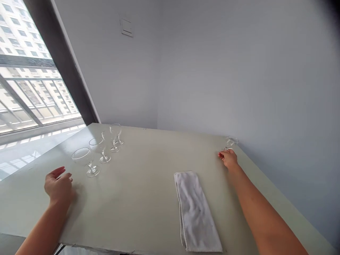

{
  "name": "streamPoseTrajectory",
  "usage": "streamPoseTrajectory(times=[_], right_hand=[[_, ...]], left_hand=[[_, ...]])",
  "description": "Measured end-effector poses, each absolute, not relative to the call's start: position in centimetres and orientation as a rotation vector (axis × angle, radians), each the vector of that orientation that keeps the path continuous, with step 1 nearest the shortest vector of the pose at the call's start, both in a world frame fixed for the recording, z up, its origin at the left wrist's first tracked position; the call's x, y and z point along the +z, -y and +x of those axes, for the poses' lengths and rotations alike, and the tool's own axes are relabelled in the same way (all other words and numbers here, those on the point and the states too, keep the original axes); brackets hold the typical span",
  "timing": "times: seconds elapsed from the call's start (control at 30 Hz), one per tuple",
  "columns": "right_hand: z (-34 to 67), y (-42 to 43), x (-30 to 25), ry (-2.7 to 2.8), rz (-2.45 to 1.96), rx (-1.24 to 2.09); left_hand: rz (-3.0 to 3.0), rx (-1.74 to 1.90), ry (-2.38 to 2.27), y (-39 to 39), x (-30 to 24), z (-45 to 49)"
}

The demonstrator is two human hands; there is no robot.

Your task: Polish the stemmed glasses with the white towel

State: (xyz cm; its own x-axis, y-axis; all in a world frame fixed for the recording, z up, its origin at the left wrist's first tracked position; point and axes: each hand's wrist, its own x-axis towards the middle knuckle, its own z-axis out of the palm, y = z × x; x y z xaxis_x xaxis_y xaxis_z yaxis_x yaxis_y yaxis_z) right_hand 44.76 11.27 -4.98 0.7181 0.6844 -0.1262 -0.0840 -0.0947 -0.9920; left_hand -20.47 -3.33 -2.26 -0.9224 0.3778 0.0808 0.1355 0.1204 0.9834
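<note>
At the far right of the table, my right hand (228, 157) is closed around the lower part of a clear stemmed glass (232, 141), which stands near the edge by the wall. Its stem and foot are mostly hidden behind my fingers. My left hand (58, 182) hovers over the left side of the table, loosely curled with thumb and fingers apart, holding nothing. Nearest to it is a wine glass (83, 157), upright and not touched. Behind that one, several more clear stemmed glasses (97, 145) stand in a slanting row towards the back.
A folded white cloth (196, 212) lies lengthwise on the pale tabletop (138, 198), between my arms. Grey walls (225, 71) border the table at the back and right. A window (29, 81) with a dark frame is on the left.
</note>
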Motion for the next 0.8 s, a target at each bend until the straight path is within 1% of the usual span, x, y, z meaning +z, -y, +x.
streamPoseTrajectory(times=[0.13,0.33,0.47,0.53,0.6,0.63,0.73,0.8], right_hand=[[44.2,-12.0,-5.0,0.566,-1.591,0.730],[41.7,-11.6,-5.0,0.705,-1.634,0.764],[36.9,-10.1,-3.3,0.862,-1.534,0.869],[33.3,-8.6,-1.6,1.002,-1.445,0.972],[29.0,-6.3,0.5,1.179,-1.343,1.080],[26.8,-4.9,1.4,1.271,-1.299,1.136],[20.5,-0.7,3.4,1.527,-1.185,1.306],[17.2,1.8,3.5,1.686,-1.084,1.446]], left_hand=[[0.474,1.981,-2.097,3.2,-2.0,-20.3],[0.492,2.100,-2.158,3.6,-2.1,-20.7],[0.515,2.317,-2.299,4.2,-0.9,-19.7],[0.598,2.374,-2.275,4.7,-0.1,-17.9],[0.782,2.264,-2.069,5.2,0.6,-15.0],[0.885,2.126,-1.917,5.5,0.8,-13.2],[1.218,1.532,-1.548,6.3,1.2,-7.3],[1.353,1.313,-1.424,6.8,1.0,-3.9]])
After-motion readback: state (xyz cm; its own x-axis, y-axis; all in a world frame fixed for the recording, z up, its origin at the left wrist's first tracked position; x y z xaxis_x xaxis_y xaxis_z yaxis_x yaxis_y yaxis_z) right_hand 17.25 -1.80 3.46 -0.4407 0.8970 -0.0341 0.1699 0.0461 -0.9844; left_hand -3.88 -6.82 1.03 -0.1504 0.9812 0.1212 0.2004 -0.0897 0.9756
